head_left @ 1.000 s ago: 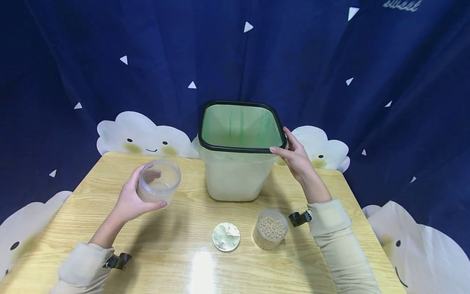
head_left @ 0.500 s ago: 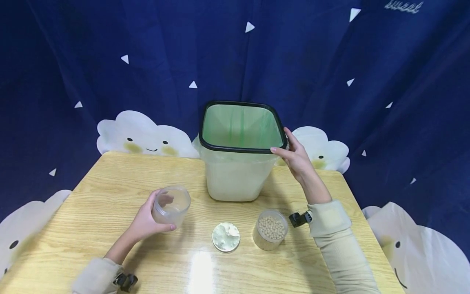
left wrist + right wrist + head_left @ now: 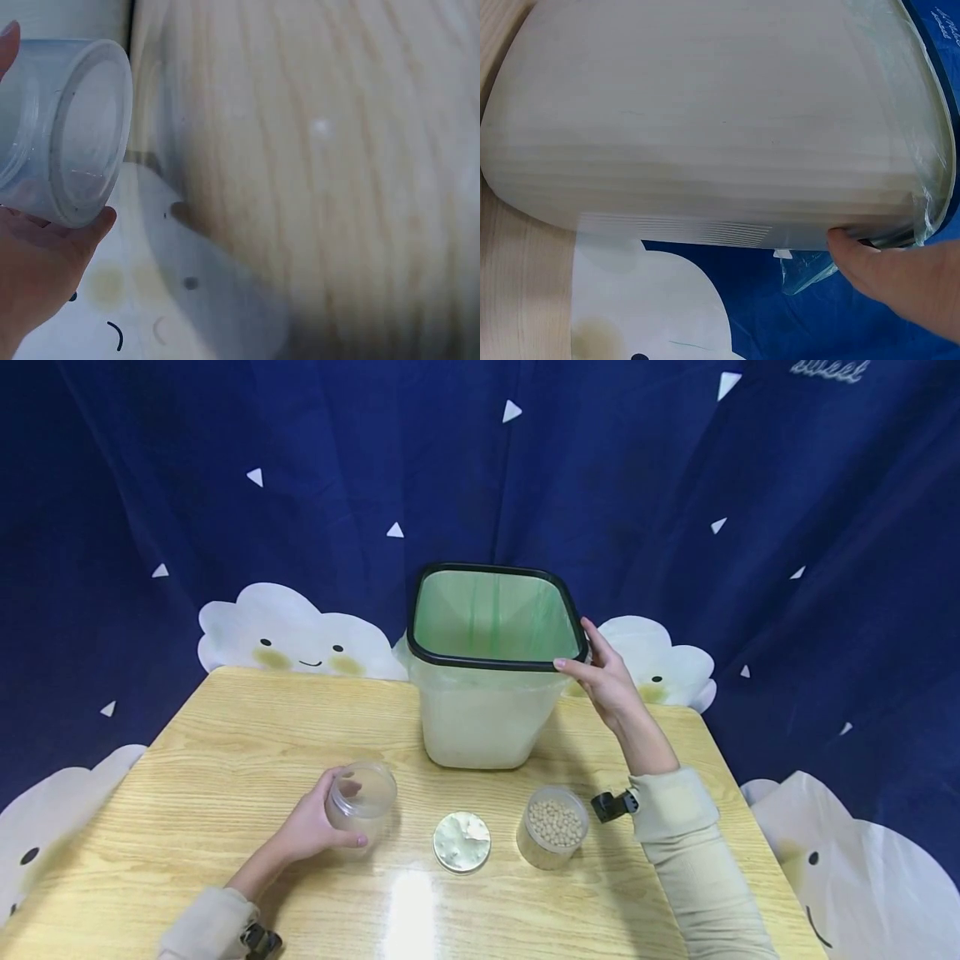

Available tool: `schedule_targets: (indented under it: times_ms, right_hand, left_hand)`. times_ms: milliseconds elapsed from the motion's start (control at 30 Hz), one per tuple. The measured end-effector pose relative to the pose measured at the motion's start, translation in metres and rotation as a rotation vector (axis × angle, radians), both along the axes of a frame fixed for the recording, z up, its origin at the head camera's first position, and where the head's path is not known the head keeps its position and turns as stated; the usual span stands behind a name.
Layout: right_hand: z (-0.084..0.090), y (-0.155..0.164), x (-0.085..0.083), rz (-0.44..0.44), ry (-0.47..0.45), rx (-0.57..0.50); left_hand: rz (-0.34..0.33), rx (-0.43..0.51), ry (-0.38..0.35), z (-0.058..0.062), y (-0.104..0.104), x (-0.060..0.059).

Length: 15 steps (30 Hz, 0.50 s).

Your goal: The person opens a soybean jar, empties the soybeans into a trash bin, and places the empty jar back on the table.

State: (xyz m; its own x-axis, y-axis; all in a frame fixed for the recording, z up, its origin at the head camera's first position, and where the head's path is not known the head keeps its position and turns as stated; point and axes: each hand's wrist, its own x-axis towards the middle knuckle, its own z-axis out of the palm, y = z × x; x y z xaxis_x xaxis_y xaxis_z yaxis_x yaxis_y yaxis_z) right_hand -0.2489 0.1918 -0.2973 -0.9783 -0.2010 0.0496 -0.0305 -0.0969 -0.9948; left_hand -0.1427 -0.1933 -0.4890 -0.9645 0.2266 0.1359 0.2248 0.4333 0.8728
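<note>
Jar (image 3: 369,814) now nearer silvery disc (image 3: 461,843)

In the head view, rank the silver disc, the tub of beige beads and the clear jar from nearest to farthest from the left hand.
1. Clear jar: held in the left hand.
2. Silver disc: flat on the table, right of the jar.
3. Tub of beige beads: farther right, past the disc.

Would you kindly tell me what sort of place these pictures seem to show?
Probably a makeshift tabletop filming corner: a wood-grain table stands before a dark blue curtain decorated with smiling clouds, and the person wears small black wrist devices.
</note>
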Motion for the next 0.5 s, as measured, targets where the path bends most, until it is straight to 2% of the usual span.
schedule_targets:
  times_ms: [300, 500]
  right_hand:
    - [-0.0001, 0.0006, -0.0006, -0.001, -0.005, 0.007]
    - [0.0002, 0.0006, -0.0006, -0.004, -0.004, 0.016]
  left_hand:
    - [-0.021, 0.020, -0.022, -0.0085, 0.0018, -0.0004]
    - [-0.015, -0.056, -0.003, -0.0095, -0.0014, 0.0022]
